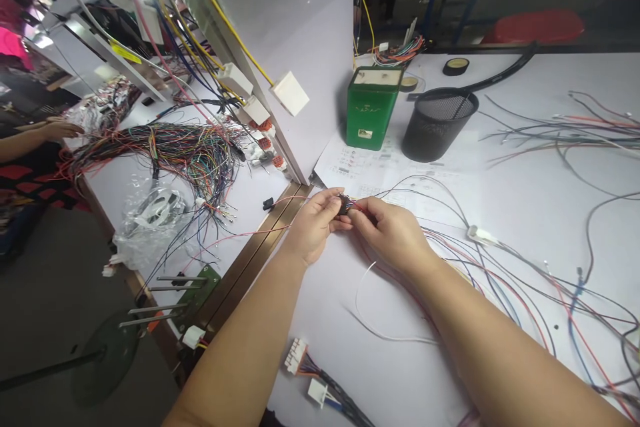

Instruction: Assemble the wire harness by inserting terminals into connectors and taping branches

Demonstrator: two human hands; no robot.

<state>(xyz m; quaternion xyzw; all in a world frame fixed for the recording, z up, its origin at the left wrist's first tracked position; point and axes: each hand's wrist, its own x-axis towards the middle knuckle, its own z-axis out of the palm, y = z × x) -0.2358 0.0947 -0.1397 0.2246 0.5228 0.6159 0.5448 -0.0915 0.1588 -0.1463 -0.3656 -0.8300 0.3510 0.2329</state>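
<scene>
Between my two hands is a small dark wire connector [344,205] with several wires at its right side. My left hand [317,221] is closed around the connector, thumb on top. The fingers of my right hand [384,227] pinch a red wire [356,205] close beside the connector; their tips are partly hidden. Thin wires [450,240] run from there to the right over the white table. Nearer to me lie a white multi-pin connector [296,355] on a black-sleeved cable and a smaller white connector [317,391].
A green tin [373,113] and a black mesh cup [440,123] stand on printed sheets [340,167] at the back. Left of a partition [300,27] lies a big wire bundle [185,153]. Another person's hand [63,128] is at far left. White connectors [290,93] hang nearby.
</scene>
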